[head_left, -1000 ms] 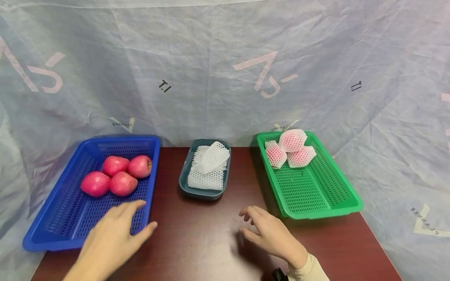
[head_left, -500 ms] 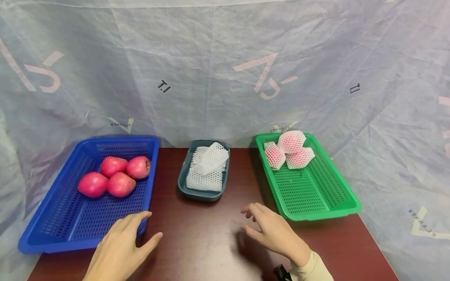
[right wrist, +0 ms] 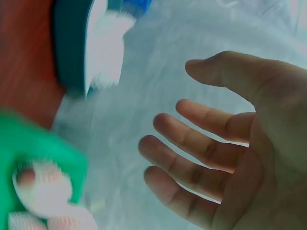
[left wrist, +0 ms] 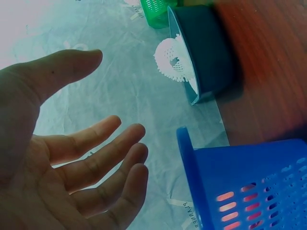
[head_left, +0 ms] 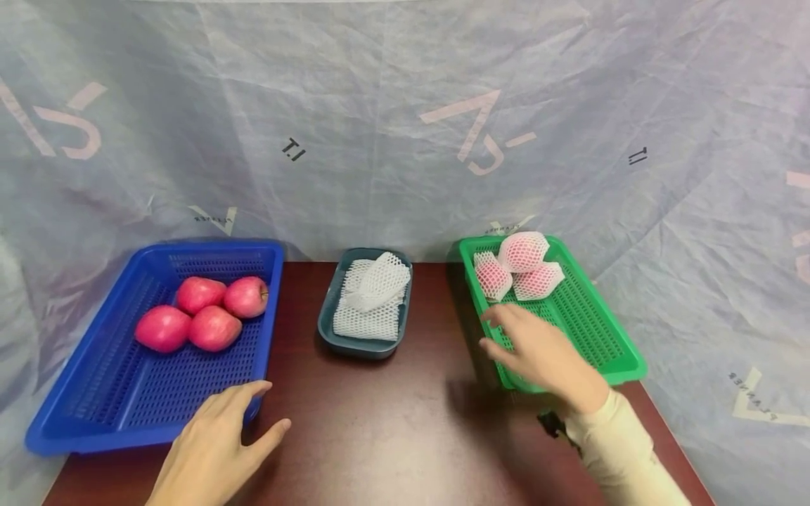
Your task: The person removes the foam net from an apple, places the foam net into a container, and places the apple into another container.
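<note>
Right hand [head_left: 541, 351] has moved since half a second ago: from the table [head_left: 367, 422] near side of the small dark tray [head_left: 357, 348] to farther right of that tray, across the near left rim of the green basket [head_left: 585, 323]. Left hand [head_left: 218, 439] stays nearly put, nearer the person than the tray and left of it, by the near right corner of the blue basket [head_left: 171, 393].

Both hands hold nothing; thumbs stand well apart from the fingers, fingers bent slightly. Right-hand fingertips point toward three net-wrapped pink-red fruits [head_left: 524, 251], bunched together at the far end of the green basket, right of the tray. Cannot tell from the head view how high the right hand is above the rim.

Tray contents: a pile of white foam nets [head_left: 367, 325], one lying crosswise on top. Left of the tray, four bare red apples [head_left: 215, 328] cluster in the blue basket, touching. Behind the tray, a creased grey cloth [head_left: 380, 105] with printed marks. Right wrist view blurred around the green basket.
</note>
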`<state>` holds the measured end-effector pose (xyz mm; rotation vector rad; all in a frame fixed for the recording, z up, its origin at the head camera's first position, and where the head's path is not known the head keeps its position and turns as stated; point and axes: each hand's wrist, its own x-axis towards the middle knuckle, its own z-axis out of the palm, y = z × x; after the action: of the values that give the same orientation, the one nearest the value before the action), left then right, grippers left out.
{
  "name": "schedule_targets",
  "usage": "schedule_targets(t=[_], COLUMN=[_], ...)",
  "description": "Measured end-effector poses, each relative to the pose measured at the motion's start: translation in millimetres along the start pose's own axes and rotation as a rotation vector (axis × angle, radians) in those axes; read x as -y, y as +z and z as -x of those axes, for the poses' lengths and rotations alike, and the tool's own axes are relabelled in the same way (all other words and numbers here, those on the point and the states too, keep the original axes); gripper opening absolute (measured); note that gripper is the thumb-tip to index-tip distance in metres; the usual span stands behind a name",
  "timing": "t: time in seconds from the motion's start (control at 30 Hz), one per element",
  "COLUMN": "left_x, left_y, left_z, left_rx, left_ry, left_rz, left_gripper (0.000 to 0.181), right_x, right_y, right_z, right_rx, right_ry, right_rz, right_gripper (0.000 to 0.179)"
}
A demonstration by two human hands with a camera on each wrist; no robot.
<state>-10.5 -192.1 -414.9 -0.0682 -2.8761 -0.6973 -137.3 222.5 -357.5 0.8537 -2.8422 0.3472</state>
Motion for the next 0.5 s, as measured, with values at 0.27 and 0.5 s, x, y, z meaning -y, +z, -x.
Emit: schedule_targets(t=[0.27, 0.5], left_x=[-0.2, 0.1], left_y=[0.8, 1.3], left_z=[2.2, 4.1], left_rx=[0.024, 0.013], left_ry=[-0.01, -0.008], left_rz=[0.002, 0.011], left_gripper=[0.06, 0.059], right_x=[-87.3, -131.0], right_y=[-21.0, -1.9], right_z=[-42.1, -77.0], right_rx=[0.009, 0.139], right_ry=[0.08, 0.174], right_rz=[0.108, 0.062], right_gripper=[0.034, 0.041])
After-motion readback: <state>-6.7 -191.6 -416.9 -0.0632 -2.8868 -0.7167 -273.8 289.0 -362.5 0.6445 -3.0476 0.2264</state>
